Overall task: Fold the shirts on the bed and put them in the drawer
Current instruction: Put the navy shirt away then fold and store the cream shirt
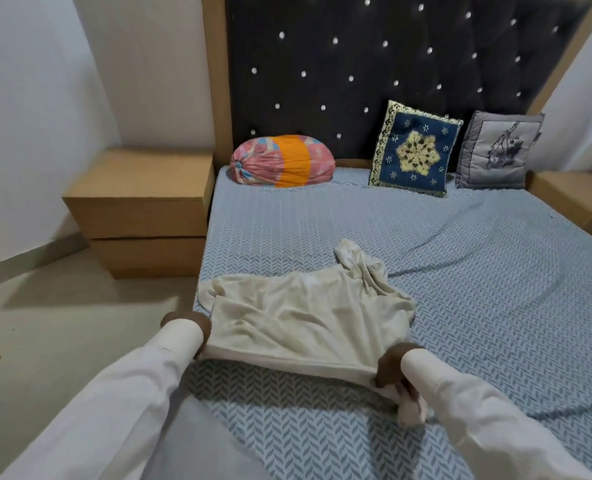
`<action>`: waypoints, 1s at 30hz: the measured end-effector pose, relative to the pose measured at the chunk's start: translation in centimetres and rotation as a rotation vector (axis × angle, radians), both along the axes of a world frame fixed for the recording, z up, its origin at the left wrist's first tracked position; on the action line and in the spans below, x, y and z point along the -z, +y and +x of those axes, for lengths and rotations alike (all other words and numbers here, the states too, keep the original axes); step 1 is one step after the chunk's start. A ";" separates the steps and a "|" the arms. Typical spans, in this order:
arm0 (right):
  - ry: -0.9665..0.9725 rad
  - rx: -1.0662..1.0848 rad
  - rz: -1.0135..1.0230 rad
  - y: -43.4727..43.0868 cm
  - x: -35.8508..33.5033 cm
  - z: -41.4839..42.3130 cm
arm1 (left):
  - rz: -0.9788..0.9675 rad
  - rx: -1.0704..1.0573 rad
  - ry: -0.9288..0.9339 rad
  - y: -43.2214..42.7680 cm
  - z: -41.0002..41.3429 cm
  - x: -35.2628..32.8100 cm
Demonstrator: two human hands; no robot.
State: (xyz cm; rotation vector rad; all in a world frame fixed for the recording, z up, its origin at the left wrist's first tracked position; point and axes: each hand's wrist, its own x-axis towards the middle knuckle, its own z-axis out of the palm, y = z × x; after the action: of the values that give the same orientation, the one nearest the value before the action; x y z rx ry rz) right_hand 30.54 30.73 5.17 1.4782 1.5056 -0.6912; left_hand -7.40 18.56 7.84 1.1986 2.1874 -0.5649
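Cream shirt [305, 317] on patterned bed [460, 271]; left hand [188, 323], right hand [393, 370] fingers each clamped on hem corner.

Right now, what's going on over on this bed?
A person in white sleeves holds a crumpled cream fabric shirt by its near edge, with the left hand gripping one corner and the right hand the other. That edge is lifted off the blue-grey herringbone bed sheet, and the far part lies bunched on it. The shirt is not folded yet, and the light-brown wooden bedside drawers on the left look closed.
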 end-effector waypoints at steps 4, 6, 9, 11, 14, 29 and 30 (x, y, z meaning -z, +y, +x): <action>0.228 0.440 0.031 6.8 -3.6 1.0 | 0.195 -0.192 -0.295 4.7 -2.3 -3.5; 0.420 0.450 0.261 9.6 -7.2 0.9 | 0.618 -0.329 -0.434 7.5 -3.3 -5.4; 0.574 0.284 0.797 15.0 -13.3 0.8 | 1.149 -0.446 -0.498 12.1 -4.0 -10.3; 0.649 0.297 1.177 16.3 -16.9 0.7 | 1.461 -0.347 -0.329 13.9 -4.0 -14.2; 0.772 0.366 1.513 14.8 -20.6 0.4 | 1.786 -0.244 -0.295 13.9 -2.5 -18.4; 0.488 0.259 0.905 4.6 -3.7 11.7 | 1.052 -0.394 -0.966 -1.3 2.5 1.9; 0.483 0.254 0.857 4.0 -3.1 12.0 | 1.039 -0.409 -0.984 -1.7 2.9 2.3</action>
State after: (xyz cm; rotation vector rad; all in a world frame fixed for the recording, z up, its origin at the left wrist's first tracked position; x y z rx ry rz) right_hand 42.53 34.69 8.30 2.2848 2.1644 -0.5974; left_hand -4.54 16.91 5.58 1.0312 1.6581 1.2270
